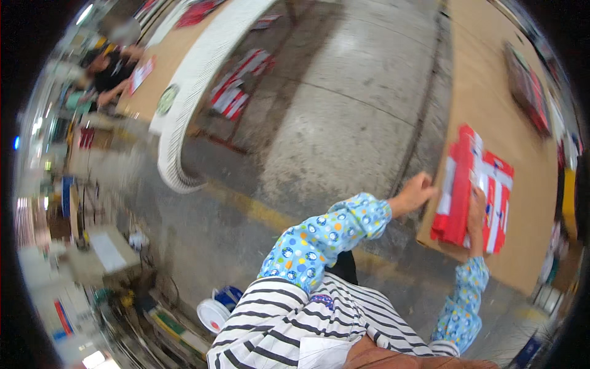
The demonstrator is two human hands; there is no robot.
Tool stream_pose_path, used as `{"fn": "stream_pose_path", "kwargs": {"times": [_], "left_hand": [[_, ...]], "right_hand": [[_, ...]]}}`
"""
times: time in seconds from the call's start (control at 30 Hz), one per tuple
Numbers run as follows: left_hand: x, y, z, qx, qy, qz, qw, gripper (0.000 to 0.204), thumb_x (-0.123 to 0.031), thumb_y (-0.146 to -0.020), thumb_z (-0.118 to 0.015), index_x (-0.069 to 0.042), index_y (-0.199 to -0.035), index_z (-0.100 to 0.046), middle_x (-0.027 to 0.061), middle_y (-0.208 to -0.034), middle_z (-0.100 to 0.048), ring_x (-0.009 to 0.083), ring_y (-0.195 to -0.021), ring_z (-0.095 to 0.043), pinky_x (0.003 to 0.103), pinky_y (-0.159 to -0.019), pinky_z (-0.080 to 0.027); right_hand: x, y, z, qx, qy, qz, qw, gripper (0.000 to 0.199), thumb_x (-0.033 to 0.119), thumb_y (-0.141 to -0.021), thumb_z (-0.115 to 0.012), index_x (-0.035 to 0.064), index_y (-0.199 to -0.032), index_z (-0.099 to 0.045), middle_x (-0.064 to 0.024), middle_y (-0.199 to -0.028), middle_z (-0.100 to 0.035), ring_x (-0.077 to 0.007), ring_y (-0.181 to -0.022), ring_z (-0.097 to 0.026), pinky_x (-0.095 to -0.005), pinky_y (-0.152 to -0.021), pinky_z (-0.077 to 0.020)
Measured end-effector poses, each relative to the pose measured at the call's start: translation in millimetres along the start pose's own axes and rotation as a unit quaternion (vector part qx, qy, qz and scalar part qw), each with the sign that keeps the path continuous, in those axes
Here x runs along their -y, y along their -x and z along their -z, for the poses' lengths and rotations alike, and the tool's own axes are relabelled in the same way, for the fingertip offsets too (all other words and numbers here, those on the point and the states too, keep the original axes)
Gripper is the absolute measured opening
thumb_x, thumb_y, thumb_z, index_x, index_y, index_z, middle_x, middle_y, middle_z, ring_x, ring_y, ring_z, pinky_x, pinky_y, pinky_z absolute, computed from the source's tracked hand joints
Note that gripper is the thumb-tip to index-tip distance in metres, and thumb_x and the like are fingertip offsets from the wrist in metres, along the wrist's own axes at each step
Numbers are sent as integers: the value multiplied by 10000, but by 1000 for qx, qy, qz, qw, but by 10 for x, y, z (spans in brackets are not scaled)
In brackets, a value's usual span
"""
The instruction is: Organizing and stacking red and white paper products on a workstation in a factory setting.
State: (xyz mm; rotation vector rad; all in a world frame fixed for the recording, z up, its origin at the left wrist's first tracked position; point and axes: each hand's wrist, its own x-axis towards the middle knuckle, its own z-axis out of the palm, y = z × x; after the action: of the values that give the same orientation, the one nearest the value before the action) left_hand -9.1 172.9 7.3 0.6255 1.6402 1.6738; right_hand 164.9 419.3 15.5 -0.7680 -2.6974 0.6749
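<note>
Two hands on red-and-white flat carton stack (472,190) at table (491,92) near edge. Left hand (413,194) flat against stack's left side; right hand (476,212) pressing on top, nearer. Stack's long axis runs away from near edge. Neither grip closed around it.

Stack of flat cartons (472,190): on desk (491,92), near its front edge. Left hand (413,194) at stack's left side; right hand (477,212) on top. Second desk (178,49) far left, across floor (332,123); loose cartons (236,86) beneath it.
</note>
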Motion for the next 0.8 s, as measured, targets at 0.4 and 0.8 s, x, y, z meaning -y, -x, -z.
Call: {"fn": "stream_pose_path", "kwargs": {"times": [0.4,0.8], "left_hand": [[1378,2710,1514,-224,-63,287,929,346,-288,-797,-682,-26,-1013,-610,124,-920,-667,240,-857,-640,350,-765,-502],[1582,3537,1815,-460,-29,296,836,294,-218,-840,-641,-15,-1049,-604,117,-913,-662,231,-846,-646,348,-770,-507]], "right_hand": [[-426,-1105,1176,-182,204,22,962,340,227,-940,-493,-21,-1153,-588,-234,-1147,-595,-374,-1061,-557,-384,-928,-437],[1766,-187,-2281,292,20,214,932,201,168,-843,-589,18,-959,-654,-179,-967,-632,-347,-951,-584,-416,-837,-461]]}}
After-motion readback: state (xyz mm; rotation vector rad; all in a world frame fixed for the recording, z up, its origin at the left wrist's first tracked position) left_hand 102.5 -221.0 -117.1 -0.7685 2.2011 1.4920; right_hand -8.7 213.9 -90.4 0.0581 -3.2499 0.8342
